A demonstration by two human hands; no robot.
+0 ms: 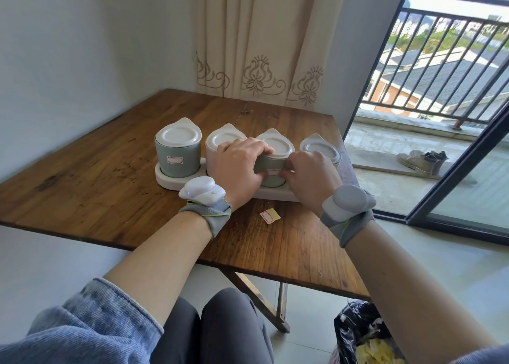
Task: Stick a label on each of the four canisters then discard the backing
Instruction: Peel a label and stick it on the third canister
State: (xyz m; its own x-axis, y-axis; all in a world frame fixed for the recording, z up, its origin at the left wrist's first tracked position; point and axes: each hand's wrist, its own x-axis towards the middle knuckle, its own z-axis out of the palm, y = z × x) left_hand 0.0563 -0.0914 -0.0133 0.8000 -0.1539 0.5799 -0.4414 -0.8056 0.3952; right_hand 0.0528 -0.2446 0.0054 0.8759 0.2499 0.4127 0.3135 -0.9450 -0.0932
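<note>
Worn wooden table (110,193) in room corner; curtain (261,47) behind, balcony door (451,171) open at right. Four canisters in white tray (168,180). Left hand (237,168) wraps third canister (265,165), green, fingers over lid. Right hand (308,179) curled against its right front, fingertips (287,174) at label (273,172) edge. Backing (275,214) lies on table between wrists.

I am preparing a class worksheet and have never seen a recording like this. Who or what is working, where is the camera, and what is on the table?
No machine here: a person works bare-handed, filmed by a camera on their head looking down. On the wooden table a white tray holds four lidded canisters. The left hand grips the third canister; the right hand touches a label on its front. The leftmost canister is labelled. A backing sheet with one label lies nearby.
</note>
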